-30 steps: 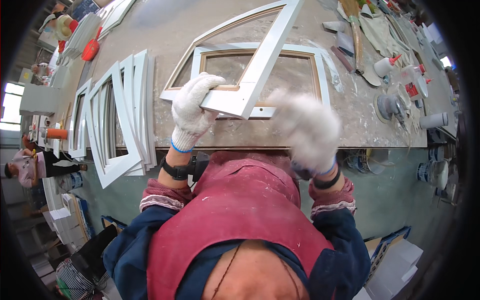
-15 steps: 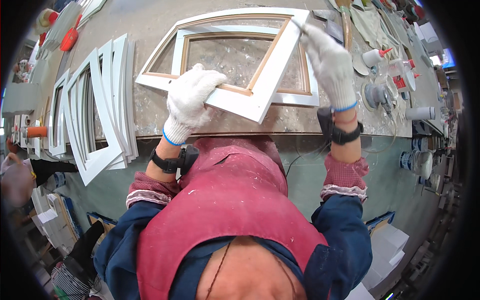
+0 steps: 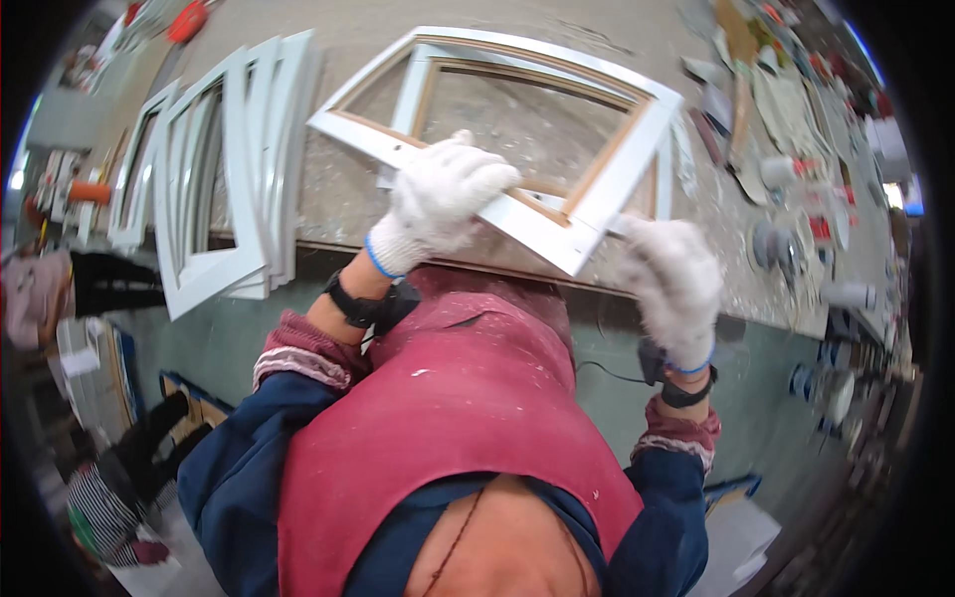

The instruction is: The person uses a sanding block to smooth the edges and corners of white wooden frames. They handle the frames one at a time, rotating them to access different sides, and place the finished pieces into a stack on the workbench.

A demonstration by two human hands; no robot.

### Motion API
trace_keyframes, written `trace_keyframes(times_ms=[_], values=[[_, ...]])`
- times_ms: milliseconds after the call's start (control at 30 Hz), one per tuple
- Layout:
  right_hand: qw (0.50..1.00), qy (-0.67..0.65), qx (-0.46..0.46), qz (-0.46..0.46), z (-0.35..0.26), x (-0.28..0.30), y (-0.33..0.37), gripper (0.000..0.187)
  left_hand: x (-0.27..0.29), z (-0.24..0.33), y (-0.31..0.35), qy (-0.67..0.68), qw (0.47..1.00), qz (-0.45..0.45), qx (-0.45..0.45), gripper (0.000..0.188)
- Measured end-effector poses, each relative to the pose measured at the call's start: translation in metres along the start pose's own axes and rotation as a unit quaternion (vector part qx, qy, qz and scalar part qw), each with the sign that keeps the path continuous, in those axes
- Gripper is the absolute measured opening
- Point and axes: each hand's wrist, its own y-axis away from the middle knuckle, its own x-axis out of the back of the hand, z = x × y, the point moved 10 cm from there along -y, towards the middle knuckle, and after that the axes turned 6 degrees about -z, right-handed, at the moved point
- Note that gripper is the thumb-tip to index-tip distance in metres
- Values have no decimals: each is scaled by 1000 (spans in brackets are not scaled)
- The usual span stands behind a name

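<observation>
A white frame (image 3: 625, 167) with brown inner edges is held tilted over the workbench, one corner pointing toward me. My gloved left hand (image 3: 443, 194) grips its near rail, fingers wrapped over the edge. A second white frame (image 3: 408, 95) of similar make lies beneath it, partly covered. Close to the near right corner, my gloved right hand (image 3: 676, 279) is closed and smeared by motion. A small grey tip (image 3: 619, 227) sticks out of its fingers toward the frame; the rest is hidden, so its kind cannot be told.
Several white frames (image 3: 254, 169) stand stacked at the left, overhanging the bench edge. On the right lie a brush (image 3: 738, 90), bottles with red tips (image 3: 786, 169) and a round sander (image 3: 771, 244). Another person (image 3: 40, 289) is at the far left.
My right hand has moved from the frame's far right corner down to its near right corner. The left hand keeps its grip. The whole view has shifted and turned slightly.
</observation>
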Motion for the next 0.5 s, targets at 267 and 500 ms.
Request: trace_keyframes(times_ms=[267,500], values=[[999,-11,-35,-37,56,-32,-9,59,-2,0,4,-11,998,-56,-23,39],[973,-127,-84,175,81,-15,-8,39,105,14,-25,-89,971,218,-32,49]])
